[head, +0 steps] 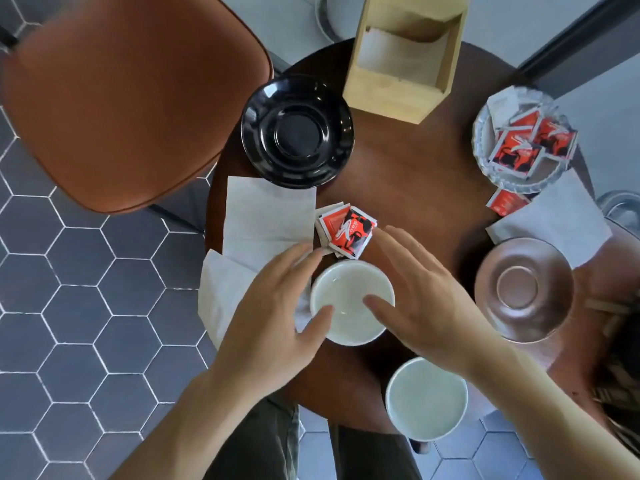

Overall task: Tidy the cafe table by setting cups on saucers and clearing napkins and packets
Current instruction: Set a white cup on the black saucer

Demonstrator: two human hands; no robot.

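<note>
Nearest to me a second white cup (426,398) sits at the table's near edge, untouched. Just beyond it my left hand (273,313) and right hand (426,299) flank the white cup (351,301) I am working on, fingers spread and fairly straight, thumbs reaching over the rim; neither hand has curled round it, so I judge I hold nothing yet. The cup stands partly on a white napkin (266,220), with a small pile of red sugar packets (346,230) touching its far side. To do this well I would close both hands on the cup's walls rather than its rim, lift straight up so the napkin and packets are not dragged, and then choose a saucer: the bronze saucer (523,289) lies to my right, the black saucer (297,131) farther off to the left. I would lower the cup into the saucer's centre ring and let go only once it sits flat. Farther right another napkin (554,216) lies under a glass dish (485,126) of packets, with one packet beside it, and at the far side stands a wooden napkin holder (398,77) on the round table (415,174).
</note>
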